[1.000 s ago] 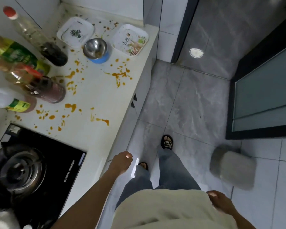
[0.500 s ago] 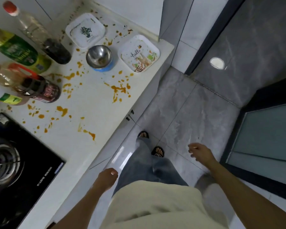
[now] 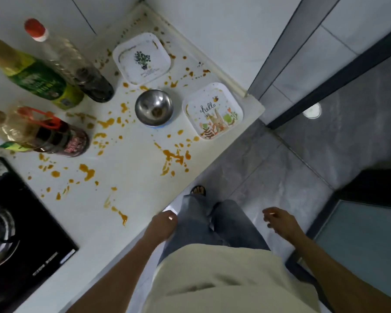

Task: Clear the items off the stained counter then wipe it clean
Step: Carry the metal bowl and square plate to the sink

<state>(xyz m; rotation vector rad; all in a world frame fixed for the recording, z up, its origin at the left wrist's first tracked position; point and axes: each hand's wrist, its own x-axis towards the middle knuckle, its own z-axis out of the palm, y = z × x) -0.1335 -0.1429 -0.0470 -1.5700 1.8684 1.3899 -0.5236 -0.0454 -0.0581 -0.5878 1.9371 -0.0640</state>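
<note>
Your left hand (image 3: 161, 224) hangs at the table (image 3: 127, 177) edge in the lower middle of the frame, fingers loosely curled, holding nothing. Your right hand (image 3: 280, 222) floats out over the floor (image 3: 280, 159) at lower right, fingers relaxed and spread, empty too. Nothing lifted yet, so the clearing is all ahead of you.

Now look up and left from those hands. The stains (image 3: 174, 157) run across the white top, and the things to clear sit beyond them: the hello plate (image 3: 212, 110) at the table's far right corner, the steel bowl (image 3: 154, 107) just to its left, and the plant plate (image 3: 141, 58) further up toward the wall. The bottles (image 3: 54, 86) crowd the upper left, the stove (image 3: 20, 222) fills the lower left.

Here's what counts: the hello plate lies straight up the frame from your left hand, along the table edge, with the bowl beside it. Your left hand looks the nearer one; the right has to cross your body to get there. I'd say plate or bowl goes first.
</note>
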